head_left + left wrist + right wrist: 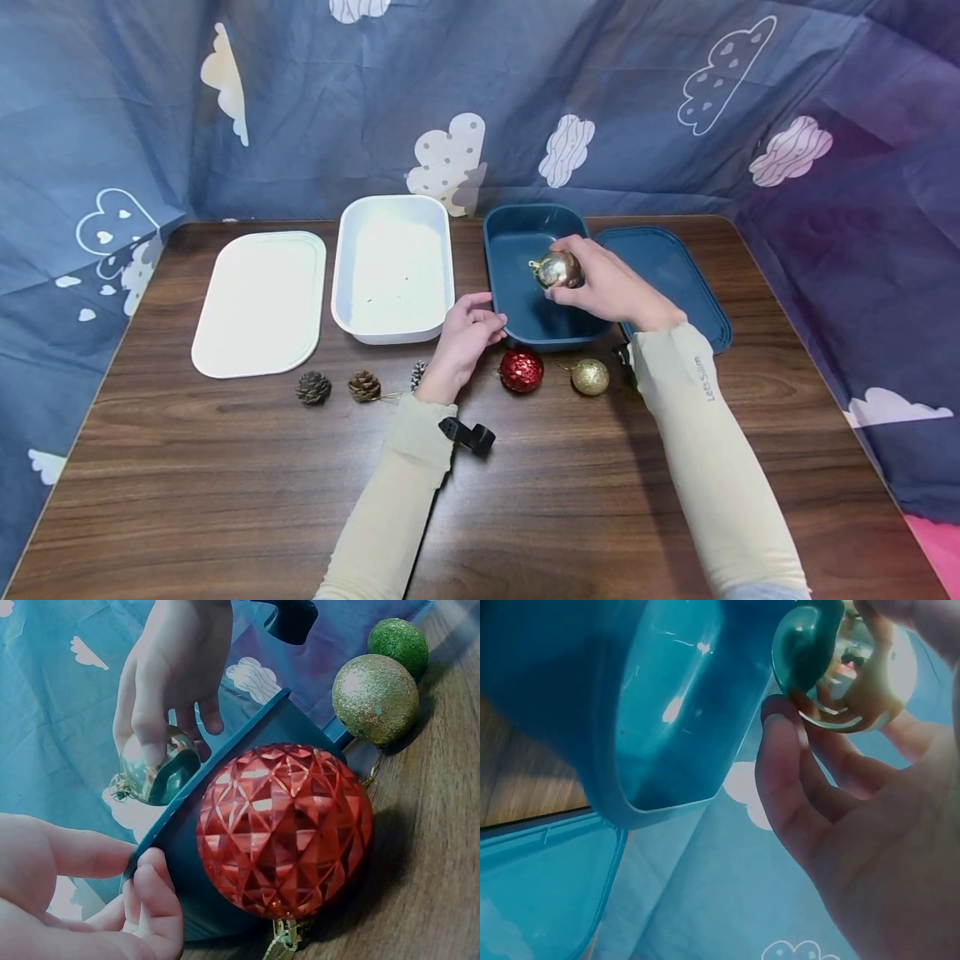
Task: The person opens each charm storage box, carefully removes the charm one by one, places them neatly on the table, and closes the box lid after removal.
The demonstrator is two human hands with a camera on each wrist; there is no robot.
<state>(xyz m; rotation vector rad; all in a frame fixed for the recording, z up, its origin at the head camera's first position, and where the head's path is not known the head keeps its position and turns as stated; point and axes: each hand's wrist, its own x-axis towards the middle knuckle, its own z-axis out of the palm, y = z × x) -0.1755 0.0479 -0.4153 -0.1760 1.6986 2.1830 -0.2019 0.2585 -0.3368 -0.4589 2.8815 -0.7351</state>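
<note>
My right hand (618, 287) holds a shiny gold Christmas bauble (557, 270) by its sides, over the open blue container (517, 304). Its gold hanging loop points left in the head view. At the container's near left corner, my left hand (459, 346) pinches the rim between thumb and fingers, as the left wrist view shows up close. Just in front of that container lie a red faceted bauble (521, 371) and a gold glitter bauble (590, 377). A green glitter bauble (398, 645) sits beyond them in the left wrist view, mostly hidden by the right sleeve from the head.
A blue lid (678, 279) lies right of the blue container. To the left stand a white container (393, 267) with tiny specks inside and a white lid (258, 304). Pine cones (312, 387) lie in front of these, one partly behind my left wrist. A patterned cloth hangs behind.
</note>
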